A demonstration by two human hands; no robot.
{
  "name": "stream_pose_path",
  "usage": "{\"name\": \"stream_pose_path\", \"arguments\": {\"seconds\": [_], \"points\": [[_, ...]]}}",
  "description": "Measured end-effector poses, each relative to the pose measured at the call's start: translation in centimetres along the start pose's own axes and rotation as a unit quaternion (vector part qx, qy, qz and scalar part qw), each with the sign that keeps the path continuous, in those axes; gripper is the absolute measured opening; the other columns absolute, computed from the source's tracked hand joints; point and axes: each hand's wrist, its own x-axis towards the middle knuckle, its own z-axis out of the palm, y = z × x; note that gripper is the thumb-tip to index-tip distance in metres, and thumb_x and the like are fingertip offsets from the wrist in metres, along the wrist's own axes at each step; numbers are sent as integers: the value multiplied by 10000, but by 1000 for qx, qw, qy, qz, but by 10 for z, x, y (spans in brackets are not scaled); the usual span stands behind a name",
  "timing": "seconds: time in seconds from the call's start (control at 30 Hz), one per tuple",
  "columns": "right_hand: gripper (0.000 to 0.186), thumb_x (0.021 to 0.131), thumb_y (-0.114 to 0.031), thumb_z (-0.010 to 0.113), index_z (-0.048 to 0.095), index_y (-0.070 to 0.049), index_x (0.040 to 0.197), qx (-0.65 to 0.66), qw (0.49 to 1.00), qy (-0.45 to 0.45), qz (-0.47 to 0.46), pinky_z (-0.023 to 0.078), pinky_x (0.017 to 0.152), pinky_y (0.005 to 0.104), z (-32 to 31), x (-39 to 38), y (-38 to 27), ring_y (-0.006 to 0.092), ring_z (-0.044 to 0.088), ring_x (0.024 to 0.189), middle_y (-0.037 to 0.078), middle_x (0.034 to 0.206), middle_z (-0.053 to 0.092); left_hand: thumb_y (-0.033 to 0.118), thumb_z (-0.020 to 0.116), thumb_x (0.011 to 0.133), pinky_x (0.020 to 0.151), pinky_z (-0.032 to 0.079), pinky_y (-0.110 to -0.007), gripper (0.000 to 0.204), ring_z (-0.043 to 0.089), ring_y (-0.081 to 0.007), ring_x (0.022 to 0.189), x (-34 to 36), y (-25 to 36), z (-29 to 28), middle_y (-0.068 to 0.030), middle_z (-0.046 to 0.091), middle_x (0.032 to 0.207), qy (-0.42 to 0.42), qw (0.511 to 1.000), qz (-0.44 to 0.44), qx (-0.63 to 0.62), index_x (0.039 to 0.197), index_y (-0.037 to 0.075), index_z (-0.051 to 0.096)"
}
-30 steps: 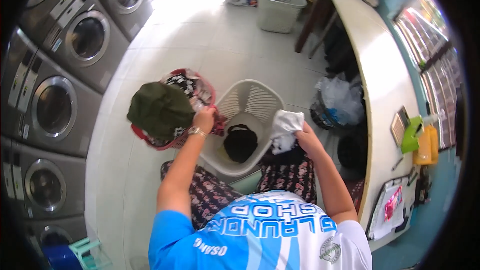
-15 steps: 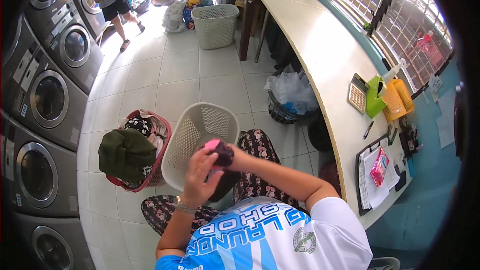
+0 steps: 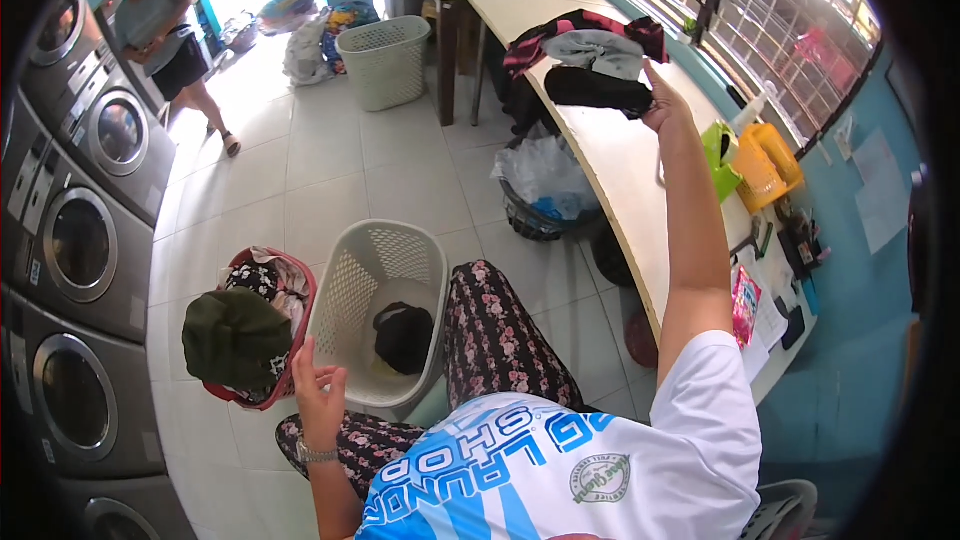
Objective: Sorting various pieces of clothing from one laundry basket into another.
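Observation:
My right hand (image 3: 662, 107) reaches out over the white table (image 3: 625, 225), its fingers closed at the near end of a black garment (image 3: 595, 90). A grey piece of cloth (image 3: 597, 52) and a pink-and-black cloth (image 3: 530, 46) spread beside it, partly past the table's edge; whether these are one garment or several I cannot tell. Low on the left, my left hand (image 3: 320, 405) has its fingers apart and nothing in them, next to the white laundry basket (image 3: 330, 310). Inside that basket lies a black cloth (image 3: 404, 337).
A red basket (image 3: 305, 340) heaped with clothes, a dark green cloth (image 3: 235, 335) on top, stands left. Dryers (image 3: 80, 240) line the left wall. A person (image 3: 155, 30) walks at the far left. Another basket (image 3: 385, 65) and a bag-filled basket (image 3: 545, 190) stand on the floor.
My right hand has swung from above the white basket to the table, with garments now spread there. My left hand has dropped away leftward. Black cloth shows in the basket. The person has come nearer.

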Motion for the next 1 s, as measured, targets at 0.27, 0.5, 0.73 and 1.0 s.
{"name": "stream_pose_path", "arguments": {"seconds": [0.27, 0.5, 0.73, 1.0], "points": [[239, 907, -144, 655, 622, -79, 1134, -227, 952, -202, -44, 566, 743, 329, 22, -72, 73, 137, 651, 815, 26, 932, 653, 54, 672, 845, 757, 547, -307, 596, 637, -208, 862, 6, -2, 14, -158, 497, 1281, -99, 993, 28, 56, 1393, 68, 437], [228, 853, 31, 626, 646, -6, 1077, -492, 770, -407, -4, 466, 854, 237, 102, -151, 217, 86, 596, 899, 14, 965, 656, 177, 756, 775, 1027, 400, -452, 689, 436, -409, 1269, 19, 31, 52, -213, 364, 1443, -111, 975, 176, 81, 1386, 103, 447], [162, 847, 6, 648, 679, -26, 1002, -456, 672, -583, -29, 475, 808, 272, 122, -184, 330, 139, 605, 893, 58, 920, 659, 80, 752, 703, 1022, 396, -449, 576, 473, -395, 1238, 7, -7, 60, -183, 518, 1319, -8, 997, 63, 46, 1248, 104, 569], [362, 835, -157, 687, 626, -54, 1177, -745, 456, -323, -365, 490, 862, 390, 83, -141, 349, 328, 587, 1049, 147, 1227, 593, 289, 803, 717, 1071, 315, -510, 631, 372, -444, 1301, 64, -103, -58, -282, 342, 1446, 321, 891, 91, 309, 1236, 30, 558]]}}
